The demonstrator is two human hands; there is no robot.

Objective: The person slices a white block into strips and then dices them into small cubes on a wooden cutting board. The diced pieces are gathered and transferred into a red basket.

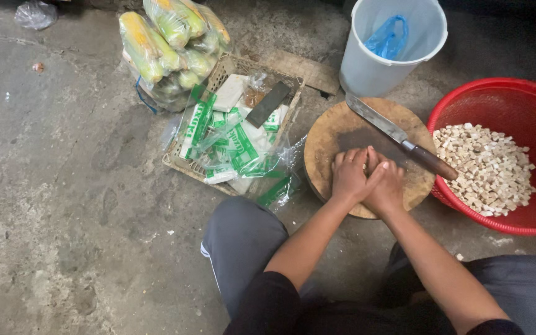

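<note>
Knees and dark sleeves at bottom of view; forearms extended forward over round wooden chopping board (336,133) on concrete floor (63,217). Left hand (350,177) and right hand (384,185) pressed together, fingers curled around something small at near part of board; content of grip hidden, cannot tell what is held. Cleaver (398,135) lying flat across board, blade toward far edge, dark handle toward red basket (504,102), not held. Red basket just beside board on right, partly filled with pale cut cubes (488,167). Woven tray (231,68) left of board, holding green-and-white packets (234,139), several opened and flattened. Bagged corn cobs (169,37) behind tray, unopened. White bucket (392,53) with blue bag (387,36) beyond board. Judgement: sizeable share of cutting done, given heap in basket; board otherwise bare, packets remaining in tray suggest more left.
</note>
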